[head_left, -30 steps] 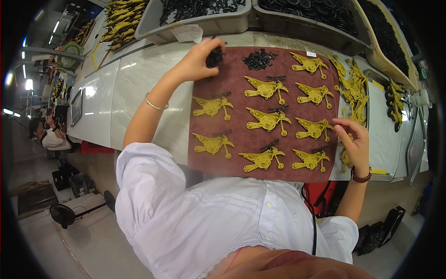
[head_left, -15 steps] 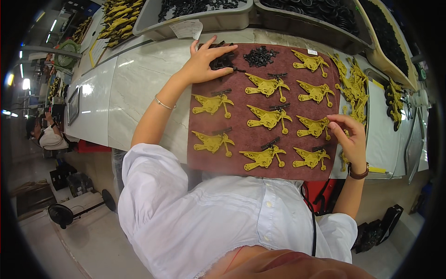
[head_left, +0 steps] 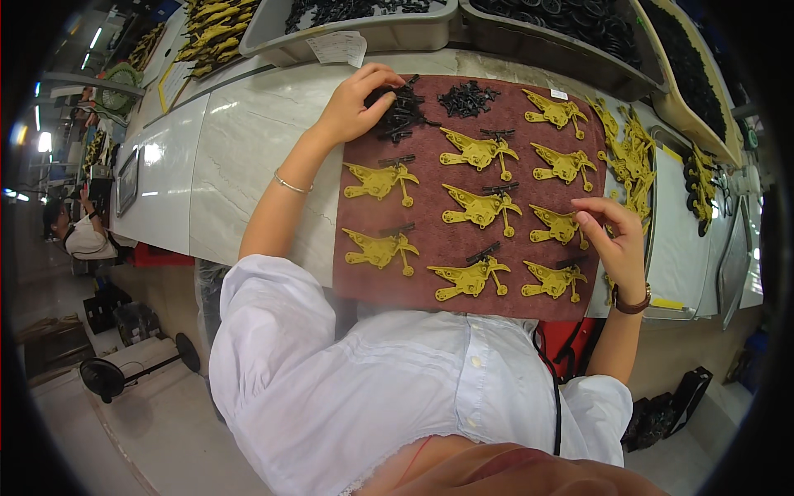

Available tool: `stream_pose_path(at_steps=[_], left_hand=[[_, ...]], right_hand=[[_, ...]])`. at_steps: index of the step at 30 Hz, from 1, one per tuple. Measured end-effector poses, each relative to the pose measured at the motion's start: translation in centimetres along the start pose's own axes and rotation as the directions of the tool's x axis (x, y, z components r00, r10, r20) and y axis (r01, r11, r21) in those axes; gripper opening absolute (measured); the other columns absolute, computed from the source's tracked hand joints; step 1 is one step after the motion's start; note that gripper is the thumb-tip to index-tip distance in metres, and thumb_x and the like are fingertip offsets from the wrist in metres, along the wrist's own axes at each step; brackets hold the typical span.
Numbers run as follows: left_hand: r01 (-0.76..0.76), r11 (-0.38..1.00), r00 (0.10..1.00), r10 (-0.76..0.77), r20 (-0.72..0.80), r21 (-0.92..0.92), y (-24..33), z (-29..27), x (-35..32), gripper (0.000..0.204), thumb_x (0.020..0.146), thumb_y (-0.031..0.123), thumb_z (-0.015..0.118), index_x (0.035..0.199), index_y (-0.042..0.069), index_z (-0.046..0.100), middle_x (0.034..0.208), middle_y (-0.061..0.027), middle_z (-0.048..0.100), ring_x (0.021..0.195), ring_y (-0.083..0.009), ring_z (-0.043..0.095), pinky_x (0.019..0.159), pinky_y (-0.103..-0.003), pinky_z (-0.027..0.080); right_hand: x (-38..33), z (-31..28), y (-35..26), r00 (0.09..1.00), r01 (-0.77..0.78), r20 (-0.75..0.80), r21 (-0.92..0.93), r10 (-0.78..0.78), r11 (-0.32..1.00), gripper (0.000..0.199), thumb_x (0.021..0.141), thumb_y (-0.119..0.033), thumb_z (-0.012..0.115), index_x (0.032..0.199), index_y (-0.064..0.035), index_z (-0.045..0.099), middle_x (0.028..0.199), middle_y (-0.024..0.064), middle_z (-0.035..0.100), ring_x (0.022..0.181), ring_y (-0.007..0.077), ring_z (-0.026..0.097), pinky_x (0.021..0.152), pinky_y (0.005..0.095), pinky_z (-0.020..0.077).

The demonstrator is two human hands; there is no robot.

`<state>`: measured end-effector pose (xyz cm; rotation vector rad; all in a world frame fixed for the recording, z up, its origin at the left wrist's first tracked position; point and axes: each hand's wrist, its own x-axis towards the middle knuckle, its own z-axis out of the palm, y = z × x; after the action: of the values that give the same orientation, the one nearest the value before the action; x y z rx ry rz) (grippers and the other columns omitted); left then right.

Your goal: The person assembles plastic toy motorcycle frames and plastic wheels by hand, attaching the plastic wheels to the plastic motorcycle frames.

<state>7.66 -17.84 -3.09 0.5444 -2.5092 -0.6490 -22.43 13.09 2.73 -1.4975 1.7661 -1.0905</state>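
Observation:
My left hand is at the far left of a brown cloth, over a pile of thin black plastic parts. Its fingers are curled in toward the thumb; whatever is between them is hidden. On the right, my right hand has thumb and index finger drawn together over the upper end of a yellow bird-shaped plastic part. Anything between those fingertips is too small to make out. Several more yellow parts lie in rows, many with a black stick-like piece at the upper edge.
Small black pieces form a second heap at the cloth's far edge. Yellow parts are piled right of the cloth. Grey bins of black parts line the back. Another person sits far left.
My left hand has drawn its spread fingers inward over the black pile, uncovering more of it. My right hand has shifted slightly left, its thumb and index finger closer together over the yellow part.

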Motion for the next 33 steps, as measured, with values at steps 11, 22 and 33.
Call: stream_pose_path(at_steps=[11,22,33], left_hand=[[-0.006,0.969,0.992,-0.025,0.120,0.247,1.7,-0.6,0.8,0.037,0.078,0.028,0.074,0.110,0.012,0.066,0.107,-0.0058,0.065,0.105,-0.0269,0.057,0.091,-0.037,0.044],[0.028,0.999,0.997,-0.030,0.070,0.032,3.0,-0.5,1.0,0.027,0.081,0.020,0.071,0.101,0.003,0.066,0.099,-0.0114,0.068,0.088,-0.0259,0.065,0.080,-0.035,0.052],[0.093,0.994,0.995,-0.091,-0.042,0.063,2.1,-0.1,-1.3,0.052,0.077,0.033,0.075,0.122,0.009,0.062,0.135,-0.0148,0.054,0.129,-0.0358,0.045,0.104,-0.044,0.038]], right_hand=[[0.1,0.3,-0.3,0.999,-0.003,0.038,0.018,0.003,1.000,0.015,0.086,-0.009,0.066,0.098,-0.0013,0.070,0.082,0.0043,0.067,0.067,0.0080,0.059,0.061,0.0222,0.0443],[3.8,2.9,-0.7,0.982,0.096,0.153,0.097,-0.110,0.991,0.017,0.086,-0.012,0.066,0.098,-0.0002,0.070,0.083,0.0065,0.069,0.070,0.0106,0.061,0.063,0.0243,0.0465],[18.3,16.5,-1.6,0.830,0.557,0.157,-0.267,-0.535,0.786,0.030,0.081,-0.015,0.067,0.108,-0.0017,0.063,0.098,0.0150,0.063,0.086,0.0309,0.063,0.078,0.0386,0.0522]])
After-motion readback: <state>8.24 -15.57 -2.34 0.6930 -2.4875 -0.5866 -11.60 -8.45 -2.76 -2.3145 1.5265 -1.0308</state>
